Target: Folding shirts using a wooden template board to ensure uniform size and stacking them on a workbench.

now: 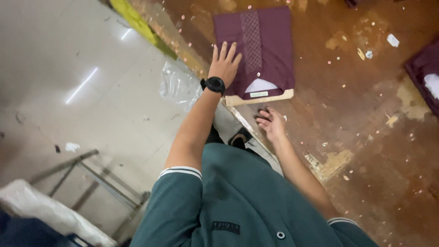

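The left hand lies flat, fingers spread, pressing the left edge of the folded maroon shirt at upper centre of the counter; the right hand hovers open just below, holding nothing. The shirt looks light, soft and floppy, stiffened only by the board beneath, so it is probably best lifted by the board's edges.

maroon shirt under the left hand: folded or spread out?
Folded. The maroon shirt lies as a neat rectangle on a board, collar showing at its near end; the left hand rests flat on its edge.
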